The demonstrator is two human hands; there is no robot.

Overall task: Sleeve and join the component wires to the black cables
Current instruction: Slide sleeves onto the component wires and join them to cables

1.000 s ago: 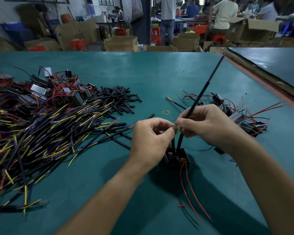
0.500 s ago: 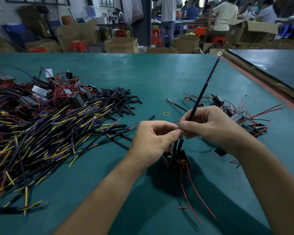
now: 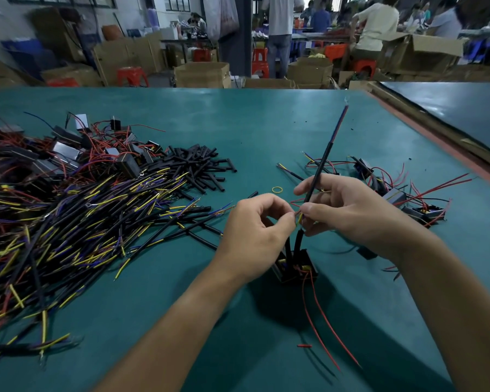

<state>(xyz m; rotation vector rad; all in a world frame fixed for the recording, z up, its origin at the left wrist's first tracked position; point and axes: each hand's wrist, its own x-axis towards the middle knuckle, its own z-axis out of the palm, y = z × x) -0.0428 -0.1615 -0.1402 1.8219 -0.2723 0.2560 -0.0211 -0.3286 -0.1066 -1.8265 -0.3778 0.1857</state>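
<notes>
Seen from my head, my left hand [image 3: 255, 236] is curling at the middle of the green table [image 3: 238, 123], thumb and forefinger pinching the tip of a thin component wire [image 3: 295, 213]. My right hand [image 3: 348, 213], at its 3 o'clock, is closing round the black cable [image 3: 320, 171], fingertips pinching it low down where a short yellow core [image 3: 300, 217] is showing. The two pinches are touching.

The cable is slanting toward 1 o'clock, its far end baring blue and red cores.

At 6 o'clock below my fingers the component [image 3: 300, 268] – a small black block – is sitting with dark sleeves [image 3: 287, 247] rising from it and red wires [image 3: 327, 323] trailing toward 5 o'clock; I cannot tell whether it is touching the table.

A heap of cables [image 3: 82, 222] is lying at 9 o'clock, and a pile of cut tubes [image 3: 198, 165] at 11.
</notes>
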